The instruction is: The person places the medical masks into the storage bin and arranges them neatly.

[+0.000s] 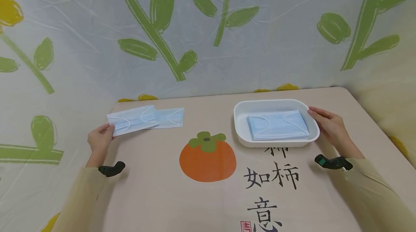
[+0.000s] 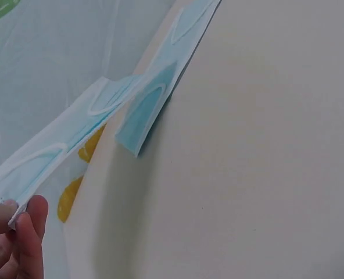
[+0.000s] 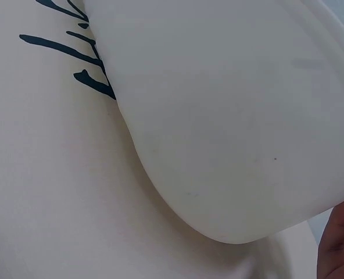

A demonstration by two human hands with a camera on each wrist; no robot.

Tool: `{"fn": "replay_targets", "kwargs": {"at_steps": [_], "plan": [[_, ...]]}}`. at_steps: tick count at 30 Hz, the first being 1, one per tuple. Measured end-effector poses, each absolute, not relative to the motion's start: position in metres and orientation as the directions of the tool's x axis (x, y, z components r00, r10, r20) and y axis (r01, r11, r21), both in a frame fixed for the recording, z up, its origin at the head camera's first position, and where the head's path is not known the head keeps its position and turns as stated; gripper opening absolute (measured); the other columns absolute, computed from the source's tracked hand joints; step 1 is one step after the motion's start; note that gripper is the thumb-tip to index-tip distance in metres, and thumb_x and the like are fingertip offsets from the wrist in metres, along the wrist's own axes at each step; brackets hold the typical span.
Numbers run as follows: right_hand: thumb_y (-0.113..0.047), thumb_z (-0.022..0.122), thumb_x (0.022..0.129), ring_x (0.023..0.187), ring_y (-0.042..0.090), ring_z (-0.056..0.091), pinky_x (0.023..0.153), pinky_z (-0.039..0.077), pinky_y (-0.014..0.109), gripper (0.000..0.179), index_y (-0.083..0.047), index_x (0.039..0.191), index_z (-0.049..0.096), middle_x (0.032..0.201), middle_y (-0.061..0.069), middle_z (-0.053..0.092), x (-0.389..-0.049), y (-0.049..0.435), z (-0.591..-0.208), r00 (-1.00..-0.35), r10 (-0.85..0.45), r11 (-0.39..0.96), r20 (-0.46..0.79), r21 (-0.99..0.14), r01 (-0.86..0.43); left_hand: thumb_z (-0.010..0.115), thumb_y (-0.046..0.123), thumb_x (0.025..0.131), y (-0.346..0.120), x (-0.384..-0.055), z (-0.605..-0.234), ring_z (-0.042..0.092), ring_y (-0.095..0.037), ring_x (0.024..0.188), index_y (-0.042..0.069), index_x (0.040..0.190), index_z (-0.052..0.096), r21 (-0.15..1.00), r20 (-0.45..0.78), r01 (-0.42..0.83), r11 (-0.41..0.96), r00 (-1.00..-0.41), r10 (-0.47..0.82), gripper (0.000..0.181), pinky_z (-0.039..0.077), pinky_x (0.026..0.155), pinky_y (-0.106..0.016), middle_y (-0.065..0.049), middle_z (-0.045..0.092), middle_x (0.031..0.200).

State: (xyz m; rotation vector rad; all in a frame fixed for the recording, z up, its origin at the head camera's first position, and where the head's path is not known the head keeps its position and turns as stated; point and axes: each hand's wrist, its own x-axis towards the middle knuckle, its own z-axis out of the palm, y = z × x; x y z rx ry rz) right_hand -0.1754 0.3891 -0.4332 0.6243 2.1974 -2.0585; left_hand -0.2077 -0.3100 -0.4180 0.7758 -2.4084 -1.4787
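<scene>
In the head view my left hand (image 1: 100, 140) pinches the near-left end of a light blue face mask (image 1: 133, 119) between thumb and fingers. That mask (image 2: 50, 139) is lifted and slants in the left wrist view, its far end over a second face mask (image 1: 174, 118) on the table. My right hand (image 1: 333, 129) grips the right rim of a white plastic tray (image 1: 242, 130), thumb at the rim. A stack of blue face masks (image 1: 278, 126) lies inside the tray, ear loops on top. The right wrist view shows mainly the tray's outer wall (image 3: 230, 128).
The beige table (image 1: 146, 188) bears a printed orange persimmon (image 1: 208, 161) and black written characters (image 1: 271, 177), partly covered by the tray. Behind it hangs a pale cloth (image 1: 243, 65) with green and yellow plant prints. Each wrist wears a black device (image 1: 112, 169).
</scene>
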Motion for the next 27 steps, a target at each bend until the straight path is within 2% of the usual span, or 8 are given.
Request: {"fn": "replay_targets", "kwargs": {"at_steps": [2,10,13,15,19,22,27], "plan": [[-0.048,0.072,0.079,0.083,-0.008,0.053,0.065,0.05,0.006,0.076,-0.02,0.144,0.044,0.097,-0.023,0.05,-0.175,0.39,-0.433,-0.918,0.237,0.02,-0.319,-0.943,0.333,0.056,0.024,0.096,-0.308,-0.207,-0.416,0.054,0.011,0.06,-0.002,0.135,0.053,0.879,-0.096,-0.328,0.347,-0.834,-0.544,0.047,0.05,0.056,-0.008,-0.025,0.056,0.131],[-0.044,0.072,0.082,0.081,-0.009,0.055,0.065,0.051,0.007,0.065,-0.021,0.139,0.051,0.093,-0.025,0.054,-0.174,0.391,-0.434,-0.925,0.217,-0.012,-0.311,-0.949,0.316,0.057,0.026,0.096,-0.297,-0.206,-0.412,0.054,0.009,0.064,0.001,0.136,0.052,0.883,-0.119,-0.338,0.325,-0.831,-0.543,0.048,0.05,0.058,-0.008,-0.023,0.056,0.133],[-0.045,0.071,0.081,0.082,-0.009,0.054,0.065,0.051,0.007,0.067,-0.021,0.14,0.05,0.093,-0.025,0.053,-0.175,0.391,-0.433,-0.925,0.219,-0.003,-0.312,-0.948,0.319,0.056,0.028,0.096,-0.292,-0.207,-0.412,0.054,0.007,0.064,0.002,0.137,0.052,0.881,-0.134,-0.348,0.32,-0.833,-0.538,0.048,0.05,0.059,-0.008,-0.022,0.056,0.133],[-0.046,0.071,0.081,0.083,-0.008,0.053,0.065,0.05,0.007,0.069,-0.021,0.141,0.048,0.094,-0.025,0.052,-0.175,0.391,-0.433,-0.923,0.223,0.007,-0.314,-0.946,0.324,0.057,0.027,0.096,-0.288,-0.206,-0.412,0.055,0.008,0.065,0.002,0.136,0.053,0.886,-0.134,-0.341,0.315,-0.838,-0.529,0.047,0.051,0.06,-0.008,-0.018,0.062,0.126],[-0.046,0.072,0.08,0.084,-0.008,0.052,0.065,0.05,0.007,0.072,-0.02,0.143,0.046,0.094,-0.025,0.052,-0.175,0.391,-0.433,-0.923,0.222,-0.001,-0.313,-0.947,0.321,0.058,0.023,0.095,-0.276,-0.204,-0.411,0.056,0.009,0.065,-0.001,0.133,0.054,0.895,-0.115,-0.304,0.325,-0.864,-0.491,0.045,0.051,0.06,-0.009,-0.019,0.062,0.123],[-0.045,0.072,0.081,0.083,-0.008,0.054,0.064,0.051,0.007,0.067,-0.021,0.139,0.05,0.093,-0.025,0.054,-0.174,0.39,-0.432,-0.926,0.217,-0.017,-0.308,-0.95,0.312,0.057,0.023,0.096,-0.266,-0.203,-0.411,0.055,0.008,0.064,-0.003,0.133,0.054,0.894,-0.104,-0.287,0.345,-0.88,-0.463,0.045,0.052,0.06,-0.009,-0.023,0.059,0.126],[-0.043,0.072,0.081,0.082,-0.008,0.054,0.065,0.051,0.008,0.054,-0.023,0.13,0.057,0.092,-0.027,0.057,-0.173,0.39,-0.432,-0.931,0.206,-0.034,-0.302,-0.953,0.301,0.058,0.023,0.096,-0.252,-0.203,-0.411,0.056,0.007,0.064,-0.002,0.131,0.056,0.889,-0.109,-0.279,0.362,-0.898,-0.426,0.043,0.052,0.06,-0.011,-0.022,0.062,0.123]]}}
